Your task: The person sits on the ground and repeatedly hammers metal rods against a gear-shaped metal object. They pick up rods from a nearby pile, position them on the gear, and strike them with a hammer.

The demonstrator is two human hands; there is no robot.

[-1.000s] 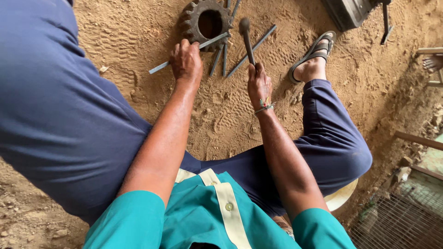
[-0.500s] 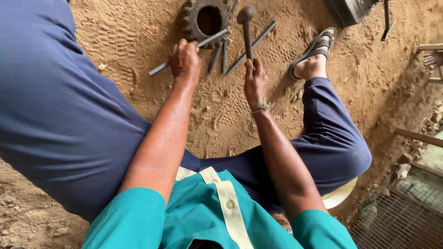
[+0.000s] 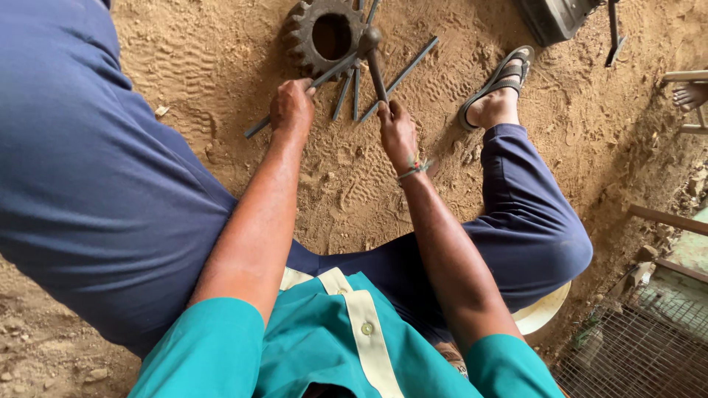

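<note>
Left hand (image 3: 292, 107) is closed around a long metal rod (image 3: 295, 92) whose far end rests against the near rim of a rusty toothed gear (image 3: 324, 33); the rod's other end slants down onto the sandy dirt floor (image 3: 221, 66), on the left side of the gear. Right hand (image 3: 398, 133), just right of the left one, grips the handle of a hammer (image 3: 375, 63) whose head sits at the gear's right rim. More thin rods (image 3: 352, 92) lie fanned on the dirt just below the gear, between the two hands. Footprints mark the loose sand all around. Further right of the gear, a sandalled foot (image 3: 498, 96) rests on the ground, then a dark box (image 3: 553, 16), and at the far right a wire mesh crate (image 3: 641, 354).
</note>
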